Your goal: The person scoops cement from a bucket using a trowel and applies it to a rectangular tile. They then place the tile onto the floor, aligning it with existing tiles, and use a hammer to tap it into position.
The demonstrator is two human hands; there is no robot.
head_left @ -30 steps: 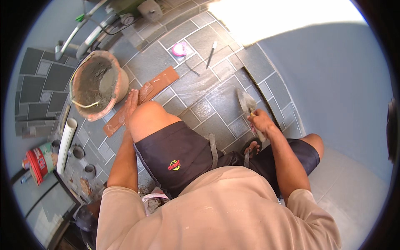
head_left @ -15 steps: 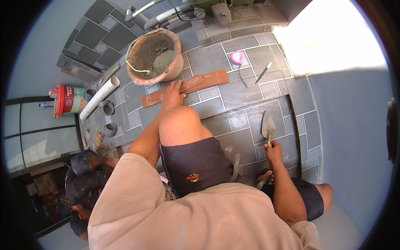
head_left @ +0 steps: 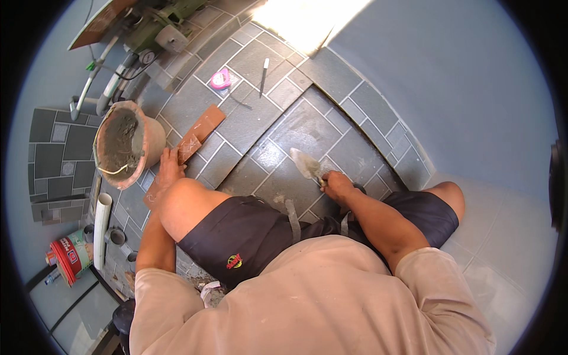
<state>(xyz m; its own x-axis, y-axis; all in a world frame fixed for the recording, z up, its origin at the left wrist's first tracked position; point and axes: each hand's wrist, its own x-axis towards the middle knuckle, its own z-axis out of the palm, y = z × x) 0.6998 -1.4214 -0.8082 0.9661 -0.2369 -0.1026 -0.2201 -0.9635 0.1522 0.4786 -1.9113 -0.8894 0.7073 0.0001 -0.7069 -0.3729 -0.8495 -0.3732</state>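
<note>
Gripping a trowel point(head_left: 306, 163), left hand point(head_left: 168, 167) floor-braced.

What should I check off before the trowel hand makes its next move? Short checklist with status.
1. Right hand gripping the trowel handle: ok.
2. Trowel blade loaded with mortar: cannot tell, the blade looks grey but detail is too small.
3. Bucket holds mortar: ok, grey mix visible inside.
4. Left hand braced on the floor by the brown tile strip: ok, palm down beside the bucket.
5. Path from trowel to bucket free: not ok, the raised left knee sits between them.
6. Loose items, the pink tape measure and pen, away from the trowel: ok.
</note>
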